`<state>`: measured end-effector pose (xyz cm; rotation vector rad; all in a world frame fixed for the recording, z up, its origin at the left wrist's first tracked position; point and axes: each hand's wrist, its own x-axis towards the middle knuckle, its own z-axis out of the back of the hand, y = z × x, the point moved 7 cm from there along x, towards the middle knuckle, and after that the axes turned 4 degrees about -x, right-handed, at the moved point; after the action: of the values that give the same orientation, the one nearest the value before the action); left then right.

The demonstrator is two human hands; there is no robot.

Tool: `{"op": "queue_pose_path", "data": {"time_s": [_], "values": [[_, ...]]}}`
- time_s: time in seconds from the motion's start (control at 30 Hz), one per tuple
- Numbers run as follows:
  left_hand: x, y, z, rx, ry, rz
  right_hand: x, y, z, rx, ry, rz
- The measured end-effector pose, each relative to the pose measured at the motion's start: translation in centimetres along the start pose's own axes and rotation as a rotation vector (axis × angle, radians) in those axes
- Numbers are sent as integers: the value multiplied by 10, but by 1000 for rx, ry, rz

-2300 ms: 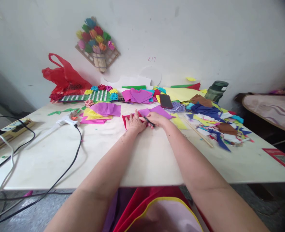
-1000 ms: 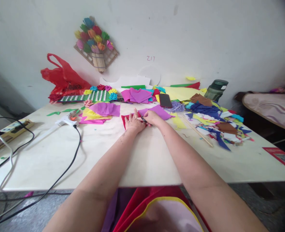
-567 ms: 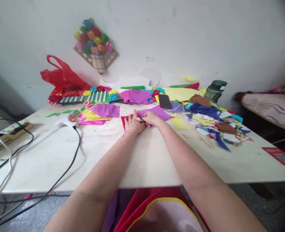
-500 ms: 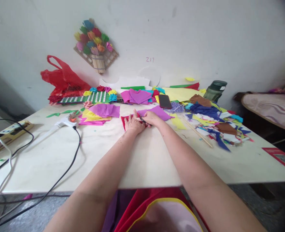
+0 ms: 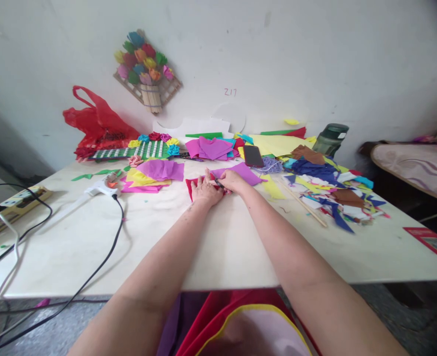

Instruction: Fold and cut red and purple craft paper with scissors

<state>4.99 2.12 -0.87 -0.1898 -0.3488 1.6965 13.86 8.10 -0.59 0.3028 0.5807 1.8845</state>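
My left hand (image 5: 204,191) lies flat on a piece of red paper (image 5: 189,187), its fingers stretched out and partly spread. Close beside it, my right hand (image 5: 232,181) is closed around a slim, dark, pen-like tool (image 5: 219,183). The tool's front end reaches over the red paper by my left fingers, and its exact kind is too small to tell. Behind my right hand a purple sheet (image 5: 242,172) lies on the table. Most of the red paper is hidden under my hands.
Stacked coloured paper (image 5: 159,170) and a white glue gun (image 5: 102,187) with a black cord lie left. A phone (image 5: 253,156), a wooden stick (image 5: 307,207), paper scraps (image 5: 346,198) and a green bottle (image 5: 330,139) are right. A power strip (image 5: 14,210) sits at the left edge.
Both hands keep almost the same place on the red paper. The whole view has shifted very slightly; nothing else visibly moved.
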Motion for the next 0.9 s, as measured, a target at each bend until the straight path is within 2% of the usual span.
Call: {"op": "queue_pose_path", "data": {"time_s": [0.23,0.4,0.6,0.9], "values": [[-3,-3,3,-4,6,0,-1,1,0,42,-50,-10],[-2,-2,2,-33,-19,-1,-3,3,0,41,-8,31],[0,0,0,-49,-36,0,-5,6,3,-15,36,11],[1,0,0,-44,-49,-17,-3,9,6,-42,10,12]]}}
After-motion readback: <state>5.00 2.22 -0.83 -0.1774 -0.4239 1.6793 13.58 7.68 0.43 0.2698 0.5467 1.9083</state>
